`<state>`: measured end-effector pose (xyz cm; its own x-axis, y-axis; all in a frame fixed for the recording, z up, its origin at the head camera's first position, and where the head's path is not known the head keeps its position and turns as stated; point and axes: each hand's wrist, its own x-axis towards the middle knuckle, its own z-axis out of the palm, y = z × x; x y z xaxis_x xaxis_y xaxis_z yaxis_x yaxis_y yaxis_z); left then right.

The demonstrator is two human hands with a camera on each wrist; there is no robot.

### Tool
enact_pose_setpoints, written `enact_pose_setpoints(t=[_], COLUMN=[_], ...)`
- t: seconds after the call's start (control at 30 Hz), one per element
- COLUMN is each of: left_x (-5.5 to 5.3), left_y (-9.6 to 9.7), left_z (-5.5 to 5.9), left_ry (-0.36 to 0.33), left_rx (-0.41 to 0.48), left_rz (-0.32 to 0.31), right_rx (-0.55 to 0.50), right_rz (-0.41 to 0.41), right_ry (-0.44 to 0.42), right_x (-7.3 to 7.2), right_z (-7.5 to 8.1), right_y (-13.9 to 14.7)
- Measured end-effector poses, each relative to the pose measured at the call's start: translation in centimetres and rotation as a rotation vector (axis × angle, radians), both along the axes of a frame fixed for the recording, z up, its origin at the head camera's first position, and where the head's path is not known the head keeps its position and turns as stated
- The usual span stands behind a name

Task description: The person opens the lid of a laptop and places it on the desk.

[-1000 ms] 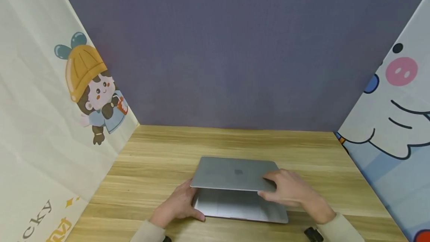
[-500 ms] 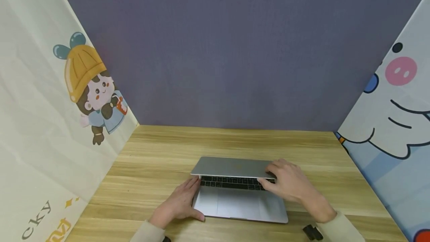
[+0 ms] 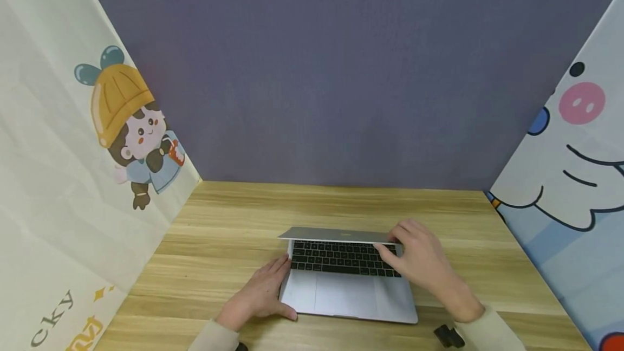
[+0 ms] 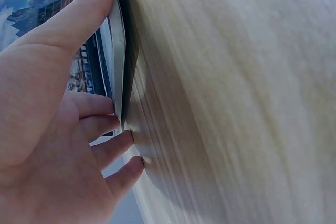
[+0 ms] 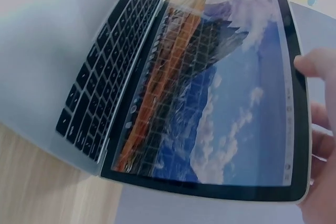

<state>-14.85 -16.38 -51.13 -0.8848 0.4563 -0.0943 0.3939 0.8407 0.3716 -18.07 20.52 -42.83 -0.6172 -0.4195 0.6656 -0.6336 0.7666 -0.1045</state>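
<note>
A silver laptop [image 3: 344, 294] lies on the wooden table with its lid [image 3: 336, 234] raised partway and tilted toward the head camera. In the right wrist view its screen [image 5: 231, 93] is lit, showing a mountain and clouds, beside the black keyboard [image 5: 113, 66]. My right hand [image 3: 421, 259] pinches the lid's edge near its right corner, thumb on the screen side and fingers behind. My left hand [image 3: 260, 292] rests at the left side of the laptop base, fingers straight along it and thumb near the front corner; in the left wrist view its fingertips [image 4: 126, 174] reach the tabletop.
The wooden table [image 3: 224, 215] runs back to a dark grey-blue panel [image 3: 312, 80]. A white sheet with a cartoon child [image 3: 141, 129] stands on the left, another with a pig-nosed cartoon [image 3: 580, 104] on the right. A black device [image 3: 448, 336] sits at the right wrist.
The lid has swung up and back in my right hand, uncovering the keyboard. My right hand has moved up and away with it. The left hand stays almost where it was.
</note>
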Motion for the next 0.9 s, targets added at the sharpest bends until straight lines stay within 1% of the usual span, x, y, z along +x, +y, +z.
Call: enact_pose_setpoints(t=[0.13,0.23,0.37,0.47,0.63,0.77,0.9], left_x=[0.1,0.1,0.2,0.2,-0.2,-0.2,-0.1], left_y=[0.1,0.1,0.2,0.3,0.6,0.5,0.4], left_z=[0.1,0.2,0.2,0.3,0.5,0.5,0.4], left_ry=[-0.007,-0.012,-0.026,-0.029,-0.008,-0.005,-0.002], left_rx=[-0.003,0.001,0.01,0.003,-0.04,-0.066,-0.066], left_rz=[0.002,0.002,0.006,0.005,-0.009,-0.007,-0.007], right_rx=[-0.057,-0.096,-0.114,-0.121,-0.132,-0.113,-0.111], right_rz=[0.015,0.027,0.008,-0.024,-0.071,-0.073,-0.059], right_ry=[0.067,0.134,0.197,0.203,0.196,0.218,0.249], right_x=[-0.4,-0.7,-0.8,-0.9,-1.0,-1.2,-1.6], right_z=[0.3,0.6,0.9,1.1,1.3,1.5,1.3], right_y=[-0.3,-0.6,-1.1,-1.4,-1.5,-1.6,-1.7])
